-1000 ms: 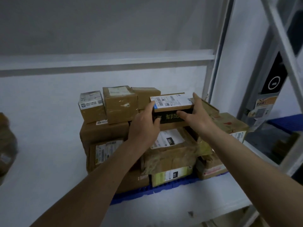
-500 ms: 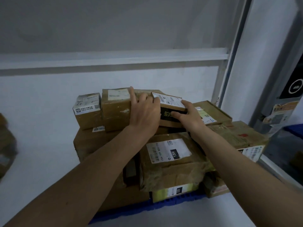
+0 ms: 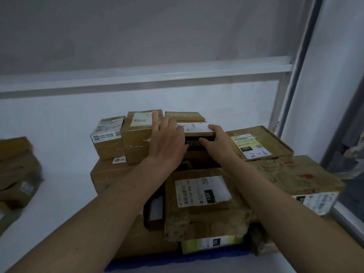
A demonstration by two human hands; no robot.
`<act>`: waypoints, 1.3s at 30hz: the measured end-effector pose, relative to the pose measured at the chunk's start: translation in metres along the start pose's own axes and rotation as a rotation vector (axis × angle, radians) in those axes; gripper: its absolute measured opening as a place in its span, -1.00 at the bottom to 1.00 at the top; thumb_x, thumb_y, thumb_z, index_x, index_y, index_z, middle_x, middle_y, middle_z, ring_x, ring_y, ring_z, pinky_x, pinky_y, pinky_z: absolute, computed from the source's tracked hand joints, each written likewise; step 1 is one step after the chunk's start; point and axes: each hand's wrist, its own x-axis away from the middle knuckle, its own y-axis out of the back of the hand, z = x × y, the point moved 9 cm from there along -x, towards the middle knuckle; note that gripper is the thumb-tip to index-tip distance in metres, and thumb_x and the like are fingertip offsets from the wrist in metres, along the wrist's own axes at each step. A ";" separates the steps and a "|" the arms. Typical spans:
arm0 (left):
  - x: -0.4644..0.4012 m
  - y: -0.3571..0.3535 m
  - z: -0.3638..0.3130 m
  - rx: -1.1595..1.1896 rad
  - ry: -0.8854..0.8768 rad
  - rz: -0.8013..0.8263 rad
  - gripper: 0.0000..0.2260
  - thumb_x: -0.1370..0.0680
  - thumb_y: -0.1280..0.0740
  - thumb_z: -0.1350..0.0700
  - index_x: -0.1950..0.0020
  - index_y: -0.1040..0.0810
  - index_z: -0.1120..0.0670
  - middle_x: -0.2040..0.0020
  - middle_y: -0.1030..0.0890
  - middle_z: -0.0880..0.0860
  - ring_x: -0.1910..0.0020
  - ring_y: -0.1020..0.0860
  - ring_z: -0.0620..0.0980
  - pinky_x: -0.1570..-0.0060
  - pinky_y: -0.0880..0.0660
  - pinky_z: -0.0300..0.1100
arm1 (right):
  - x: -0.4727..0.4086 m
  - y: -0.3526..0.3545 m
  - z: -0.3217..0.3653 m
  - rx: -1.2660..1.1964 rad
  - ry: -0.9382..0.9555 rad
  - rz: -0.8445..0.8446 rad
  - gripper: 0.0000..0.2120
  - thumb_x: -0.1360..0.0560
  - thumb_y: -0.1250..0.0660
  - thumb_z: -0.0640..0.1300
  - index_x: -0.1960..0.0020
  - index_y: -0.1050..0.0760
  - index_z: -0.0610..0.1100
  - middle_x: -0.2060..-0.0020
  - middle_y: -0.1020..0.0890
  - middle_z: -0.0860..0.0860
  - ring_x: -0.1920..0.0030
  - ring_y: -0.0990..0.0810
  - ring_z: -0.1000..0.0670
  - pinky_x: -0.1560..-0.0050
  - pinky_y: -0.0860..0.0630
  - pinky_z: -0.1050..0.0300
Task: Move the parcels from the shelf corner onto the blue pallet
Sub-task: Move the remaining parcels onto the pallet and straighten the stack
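Note:
A small dark parcel (image 3: pixel 197 133) with a white label on top sits at the top of a stack of brown cardboard parcels on the blue pallet (image 3: pixel 177 260). My left hand (image 3: pixel 167 142) grips its left end, fingers spread over its top and over the neighbouring brown box (image 3: pixel 136 138). My right hand (image 3: pixel 215 141) holds its right end, thumb on the front face. The parcel rests among the top boxes of the stack. Below it lies a crumpled parcel labelled 15H (image 3: pixel 202 201).
A flat box labelled 220 (image 3: pixel 260 142) lies to the right on a larger worn box (image 3: pixel 295 178). A small labelled box (image 3: pixel 108 136) stands at the stack's left. More parcels (image 3: pixel 15 170) sit at the far left. A metal shelf post (image 3: pixel 283 91) rises behind.
Both hands carried the dark parcel back and down onto the top of the stack. The view moved closer to the pile and my left fingers spread over the neighbouring box.

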 end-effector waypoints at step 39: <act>0.003 0.056 0.014 0.144 -0.005 -0.261 -0.97 -0.46 -0.35 0.28 0.15 -0.58 0.24 0.19 -0.59 0.20 0.20 -0.51 0.16 0.21 -0.41 -0.02 | 0.036 0.012 0.085 0.482 0.472 -0.041 -0.53 -0.54 -0.30 -0.12 -0.41 -0.31 -0.16 -0.32 -0.40 -0.12 -0.32 -0.31 -0.13 -0.30 -0.28 0.03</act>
